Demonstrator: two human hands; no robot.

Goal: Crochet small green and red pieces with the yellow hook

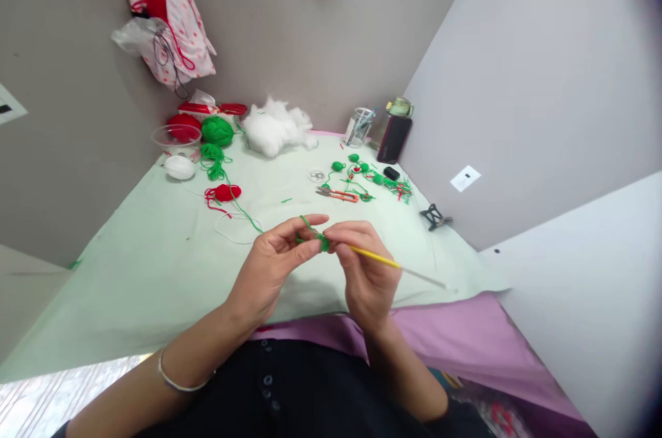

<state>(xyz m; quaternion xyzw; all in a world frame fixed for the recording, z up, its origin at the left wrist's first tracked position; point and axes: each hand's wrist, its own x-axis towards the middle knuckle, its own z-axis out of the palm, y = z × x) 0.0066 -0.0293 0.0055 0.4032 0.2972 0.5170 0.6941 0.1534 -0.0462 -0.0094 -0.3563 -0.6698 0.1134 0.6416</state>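
Half done at most, seemingly: pinching the green piece [324, 243] in the left hand [273, 264], gripping the yellow tool [374, 256] in the right hand [368, 279], with the green strand [249, 217] apparently uncut.

Left of the fluffy white stuffing [276, 129] is a woolly green yarn ball [217, 131], right a glossy clear cup [356, 129], front-right a smooth yellow handle [373, 256].

A craft corner, its covered table [155, 272] bearing green yarn [217, 131], white stuffing [275, 127] and snips [342, 196].
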